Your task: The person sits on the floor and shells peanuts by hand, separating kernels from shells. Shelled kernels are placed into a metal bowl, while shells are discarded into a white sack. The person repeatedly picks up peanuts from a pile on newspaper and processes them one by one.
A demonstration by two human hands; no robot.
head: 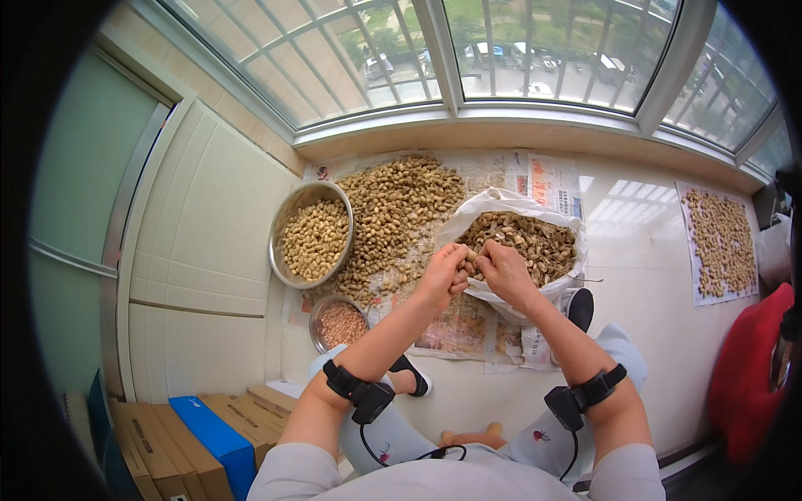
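My left hand (pixel 446 272) and my right hand (pixel 504 269) meet at the near left edge of a white plastic bag (pixel 501 199) full of peanut shells (pixel 542 241). An unshelled peanut (pixel 471 255) is pinched between the fingers of both hands. Left of the bag, a large heap of unshelled peanuts (pixel 401 200) lies on newspaper. A large steel bowl (pixel 273 250) of unshelled peanuts stands at the heap's left side. Nearer to me, a smaller steel bowl (pixel 315 325) holds shelled pinkish peanut kernels (pixel 341 324).
Newspaper (pixel 454 335) covers the floor under the heap. At the right, more peanuts (pixel 720 244) are spread on a sheet. A red object (pixel 749 376) stands near them. Cardboard boxes (pixel 182 438) and a blue box (pixel 213 438) are at the lower left. My feet flank the newspaper's near part.
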